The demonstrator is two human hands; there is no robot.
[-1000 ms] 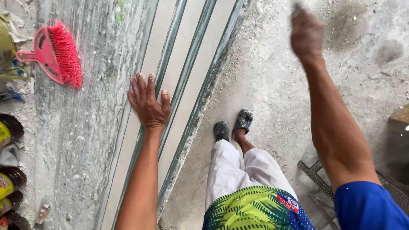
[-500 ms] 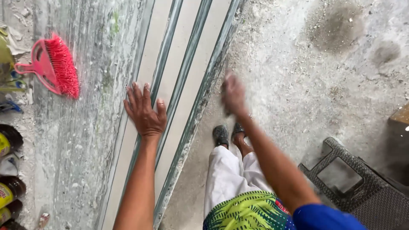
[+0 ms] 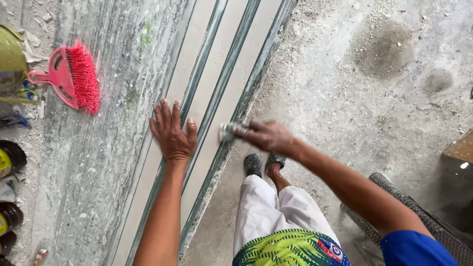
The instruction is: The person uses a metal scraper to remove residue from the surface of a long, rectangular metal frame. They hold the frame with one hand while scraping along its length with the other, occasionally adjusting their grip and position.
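Observation:
My left hand (image 3: 172,133) lies flat, fingers spread, on a long pale board with grey-green grooves (image 3: 207,98) that runs along a dusty workbench. My right hand (image 3: 266,135) reaches over the board's near edge and pinches a small pale scrap, perhaps sandpaper (image 3: 226,132), against the rightmost strip. The hand is blurred by motion, so the scrap's exact kind is unclear.
A pink hand brush (image 3: 74,76) lies on the bench top at the left. Cans and tins (image 3: 10,162) line the far left edge. My feet in dark clogs (image 3: 263,163) stand on a dusty concrete floor (image 3: 369,74). A dark woven mat (image 3: 423,226) lies at the lower right.
My right arm swung down from high over the floor to the board's near edge. My left hand stayed pressed flat on the board.

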